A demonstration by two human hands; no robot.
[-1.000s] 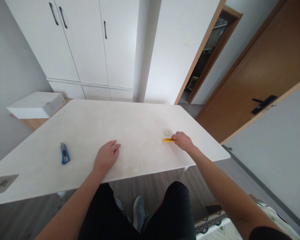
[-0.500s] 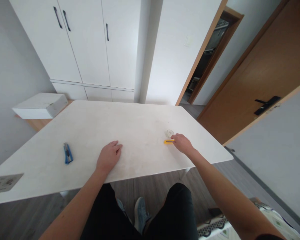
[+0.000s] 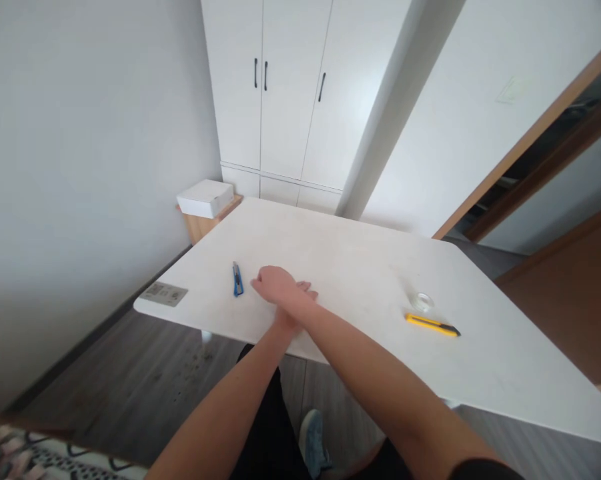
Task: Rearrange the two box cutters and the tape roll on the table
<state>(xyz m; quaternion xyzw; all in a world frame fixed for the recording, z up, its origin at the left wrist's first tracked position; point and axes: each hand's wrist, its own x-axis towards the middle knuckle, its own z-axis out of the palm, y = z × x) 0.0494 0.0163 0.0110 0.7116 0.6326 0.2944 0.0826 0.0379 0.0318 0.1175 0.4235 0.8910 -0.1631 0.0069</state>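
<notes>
carefully now: your right hand (image 3: 275, 285) crosses over your left hand (image 3: 300, 303) and reaches toward the blue utility knife (image 3: 237, 279), which lies flat on the table (image 3: 350, 260) just beside your knuckles, near the left front edge. the right fingers look loosely curled and pinch nothing, though from this angle you cannot tell how far they are spread; the left hand lies mostly hidden under the right forearm, so its fingers cannot be read. the risk, as i judge it, is a blind grab: with the arms crossed you could nudge the knife toward the table edge or close on its blade end, and whether the blade is out cannot be seen. a grey card (image 3: 163, 293) sits at the corner beyond the knife. the yellow utility knife (image 3: 433, 325) and a clear tape roll (image 3: 423, 301) lie well apart to the right, out of the way.
</notes>
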